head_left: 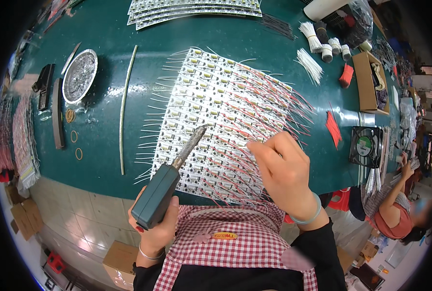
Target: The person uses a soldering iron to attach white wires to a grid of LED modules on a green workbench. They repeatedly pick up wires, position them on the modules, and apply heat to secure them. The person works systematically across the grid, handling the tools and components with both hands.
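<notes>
My left hand [162,232] is wrapped round the dark green body of a soldering gun [157,195]. Its stained metal tip points away from me and reaches over a white circuit board panel [179,104]. Rows of small components cover this panel. White wire ends stick out along its left side, and red and white wires [269,92] fan out to the right. Above the panel's right part, my right hand [286,169] is closed, thumb and forefinger pinched together near the wires. Whatever lies between those fingertips is too small to make out.
At left on the green table [104,121] stand a metal bowl [94,80] and rubber bands [75,136]. More panels [191,14] are stacked at the far side. Wire bundles [309,65], a cardboard box [365,82] and a fan [366,147] lie right. Another person [393,218] sits at far right.
</notes>
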`<state>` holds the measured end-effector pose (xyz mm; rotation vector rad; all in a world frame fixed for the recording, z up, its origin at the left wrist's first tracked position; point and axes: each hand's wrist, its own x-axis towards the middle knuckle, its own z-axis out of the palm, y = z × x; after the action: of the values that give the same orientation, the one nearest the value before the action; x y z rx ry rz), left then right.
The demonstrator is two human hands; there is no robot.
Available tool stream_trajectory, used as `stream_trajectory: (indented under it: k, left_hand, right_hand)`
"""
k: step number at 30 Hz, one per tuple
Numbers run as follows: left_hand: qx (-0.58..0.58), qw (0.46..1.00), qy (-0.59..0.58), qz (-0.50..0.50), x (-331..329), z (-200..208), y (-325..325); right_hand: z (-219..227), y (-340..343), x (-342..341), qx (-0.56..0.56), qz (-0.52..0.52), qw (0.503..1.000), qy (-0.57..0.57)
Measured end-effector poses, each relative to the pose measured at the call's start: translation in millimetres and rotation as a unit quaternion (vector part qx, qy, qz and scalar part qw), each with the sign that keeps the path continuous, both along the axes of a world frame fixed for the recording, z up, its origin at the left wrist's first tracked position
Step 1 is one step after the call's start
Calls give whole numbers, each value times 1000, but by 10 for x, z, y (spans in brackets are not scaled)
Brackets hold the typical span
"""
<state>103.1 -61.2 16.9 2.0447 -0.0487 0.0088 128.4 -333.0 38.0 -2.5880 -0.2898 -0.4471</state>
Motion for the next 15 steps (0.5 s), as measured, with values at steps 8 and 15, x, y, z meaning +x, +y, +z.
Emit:
stream_trajectory:
  k: [8,15]
  left_hand:
    - [-16,999,24,-32,5,72,23]
    - [-5,998,38,-40,-75,-12,86]
  right_hand:
    - [-450,234,89,35,36,998,-26]
    - [-578,262,98,19,34,999,-26]
